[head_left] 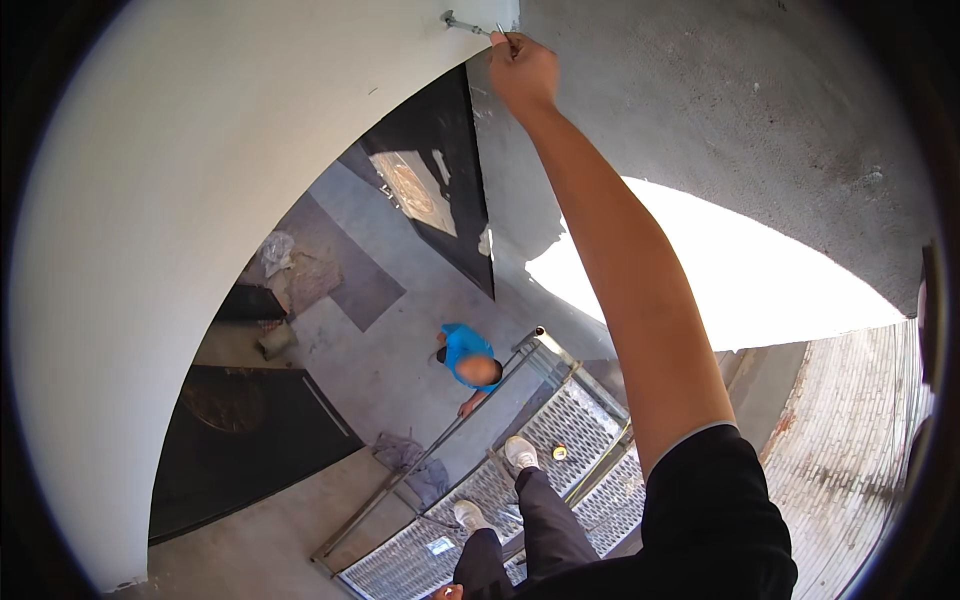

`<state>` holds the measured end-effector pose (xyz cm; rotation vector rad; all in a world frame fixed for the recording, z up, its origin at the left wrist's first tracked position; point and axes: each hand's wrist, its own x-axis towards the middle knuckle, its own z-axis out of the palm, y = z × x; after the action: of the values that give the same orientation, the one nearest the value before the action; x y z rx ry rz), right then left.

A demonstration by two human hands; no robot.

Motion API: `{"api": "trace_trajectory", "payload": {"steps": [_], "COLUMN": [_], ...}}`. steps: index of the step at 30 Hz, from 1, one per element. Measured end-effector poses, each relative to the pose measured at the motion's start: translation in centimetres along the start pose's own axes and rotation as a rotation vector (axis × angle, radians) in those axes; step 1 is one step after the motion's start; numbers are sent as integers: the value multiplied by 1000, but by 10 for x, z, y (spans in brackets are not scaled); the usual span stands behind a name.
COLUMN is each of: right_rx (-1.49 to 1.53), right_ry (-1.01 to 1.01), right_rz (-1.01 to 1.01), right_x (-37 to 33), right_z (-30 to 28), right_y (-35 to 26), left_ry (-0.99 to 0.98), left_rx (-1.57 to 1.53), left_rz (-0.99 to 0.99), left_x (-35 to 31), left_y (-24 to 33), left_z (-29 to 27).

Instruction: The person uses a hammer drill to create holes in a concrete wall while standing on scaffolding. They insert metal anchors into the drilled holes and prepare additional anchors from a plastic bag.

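Note:
My right hand (524, 72) is raised high, reaching up to where the white curved surface meets the grey wall. Its fingers are closed on a slim metal rod (468, 26), which has a wider, disc-like end against the white surface. A short thin tip also pokes up beside my thumb; whether it belongs to the same piece I cannot tell. Only a sliver of my left hand (448, 592) shows at the lower edge, by my leg, and its fingers are mostly out of sight.
I stand on a raised metal mesh platform (400, 565) with a side rail (430, 450). A yellow tape measure (560, 453) lies near my foot. Below, a person in a blue shirt (466, 350) is beside the rail. Grey cloth (412, 465) lies by the platform.

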<state>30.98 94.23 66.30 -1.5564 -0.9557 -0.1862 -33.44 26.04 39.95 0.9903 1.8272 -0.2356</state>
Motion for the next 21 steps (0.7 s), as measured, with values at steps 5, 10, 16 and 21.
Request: {"api": "trace_trajectory", "payload": {"steps": [5,10,16,21], "right_rx": [61,17,-6,-37], "right_ry": [20,31,5,-13], "right_rz": [-205,-345,-284,-271], "right_x": [-6,8,12,12], "right_z": [4,4,14,10], "right_y": [1,-3,-3,-6], "left_ry": [6,6,22,42], "left_rx": [16,43,80,186], "left_rz": [8,12,33,133], "left_x": [2,7,10,1], "left_y": [11,23,19,20], "left_z": [3,5,12,16]}}
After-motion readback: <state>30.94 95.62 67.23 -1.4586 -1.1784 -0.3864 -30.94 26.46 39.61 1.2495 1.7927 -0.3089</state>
